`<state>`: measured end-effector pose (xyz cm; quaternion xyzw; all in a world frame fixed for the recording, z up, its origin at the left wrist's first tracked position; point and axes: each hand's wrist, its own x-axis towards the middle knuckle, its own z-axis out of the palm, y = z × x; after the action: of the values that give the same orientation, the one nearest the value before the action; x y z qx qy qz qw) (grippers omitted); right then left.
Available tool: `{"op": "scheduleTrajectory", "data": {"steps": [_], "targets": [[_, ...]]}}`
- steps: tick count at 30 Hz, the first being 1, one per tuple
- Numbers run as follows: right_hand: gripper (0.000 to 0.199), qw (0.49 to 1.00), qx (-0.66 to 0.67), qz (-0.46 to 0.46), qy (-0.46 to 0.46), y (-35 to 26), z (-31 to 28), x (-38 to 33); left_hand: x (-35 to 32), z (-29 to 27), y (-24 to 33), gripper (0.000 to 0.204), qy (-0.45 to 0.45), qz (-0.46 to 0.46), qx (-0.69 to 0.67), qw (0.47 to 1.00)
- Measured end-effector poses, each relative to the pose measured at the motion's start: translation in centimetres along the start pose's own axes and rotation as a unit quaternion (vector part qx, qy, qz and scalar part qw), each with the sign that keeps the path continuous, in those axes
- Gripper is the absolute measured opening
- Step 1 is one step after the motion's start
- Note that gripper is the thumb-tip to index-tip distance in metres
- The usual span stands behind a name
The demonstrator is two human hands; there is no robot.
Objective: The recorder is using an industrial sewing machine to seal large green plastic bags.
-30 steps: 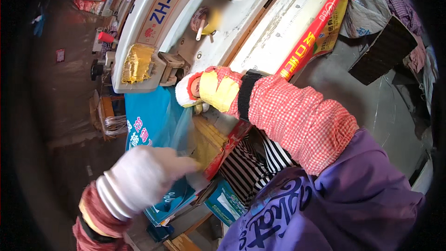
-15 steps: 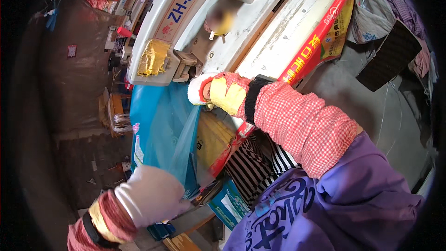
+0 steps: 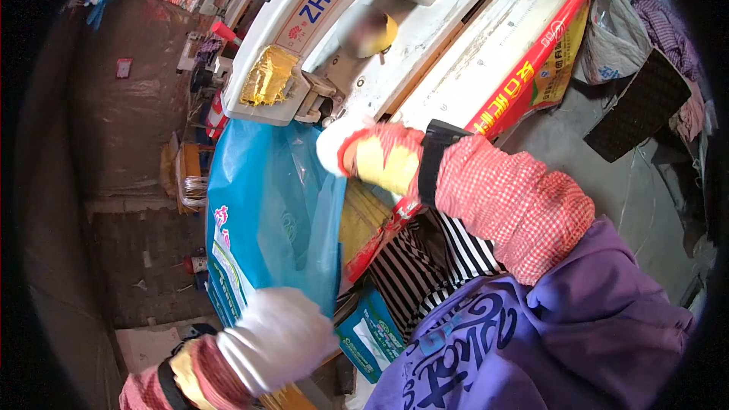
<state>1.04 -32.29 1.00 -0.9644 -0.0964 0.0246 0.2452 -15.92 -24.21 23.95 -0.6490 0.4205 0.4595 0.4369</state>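
Note:
My right hand (image 3: 334, 150), in a white glove and a red checked sleeve cover, grips the upper edge of a blue plastic bag (image 3: 285, 205) just below the head of a white sewing machine (image 3: 266, 45). Its fingertips are partly hidden. The bag hangs spread out below the machine, with printed panels along its left side. At the bag's lower end is my left hand (image 3: 279, 340), also gloved in white. Motion blurs its fingers, so their grip on the bag is unclear.
The machine's white worktable (image 3: 456, 53) runs to the upper right, with a red and yellow printed sheet (image 3: 524, 80) along its edge. A dark board (image 3: 639, 105) and a white sack (image 3: 611, 38) lie at the right. Striped cloth (image 3: 410, 258) hangs beneath my right forearm.
My left hand has moved right and slightly down. Gathered folds of the blue bag have spread into a wider, flatter sheet. My right hand stays beside the machine head; the whole view has shifted slightly.

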Motion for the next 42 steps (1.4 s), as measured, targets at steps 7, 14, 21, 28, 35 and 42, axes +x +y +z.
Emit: {"op": "scheduleTrajectory", "data": {"steps": [7,14,21,28,35,42], "targets": [[0.019,0.995,-0.016,-0.079,0.063,-6.3,2.8,-8.6,7.0,1.1,3.9,0.014,0.149,0.181,0.046,0.971],[0.024,0.954,0.175,-0.243,-0.028,-3.9,2.9,-12.5,8.1,2.4,1.3,0.022,0.357,0.183,-0.145,0.905],[0.043,0.963,0.239,0.117,-0.047,0.5,-3.0,-9.5,8.6,3.4,1.8,0.018,0.345,0.195,-0.095,0.913],[0.022,0.984,0.121,0.102,0.075,-3.5,1.3,-8.0,8.7,2.4,3.4,0.014,0.337,0.273,-0.046,0.9],[0.023,0.992,0.042,0.107,0.047,-3.6,5.6,-0.1,9.1,-4.4,-1.5,0.033,0.05,0.089,0.033,0.994],[0.021,0.995,0.092,0.049,0.01,-3.8,5.5,-2.3,2.2,-1.4,-4.8,0.02,-0.046,-0.11,0.195,0.973]]}}
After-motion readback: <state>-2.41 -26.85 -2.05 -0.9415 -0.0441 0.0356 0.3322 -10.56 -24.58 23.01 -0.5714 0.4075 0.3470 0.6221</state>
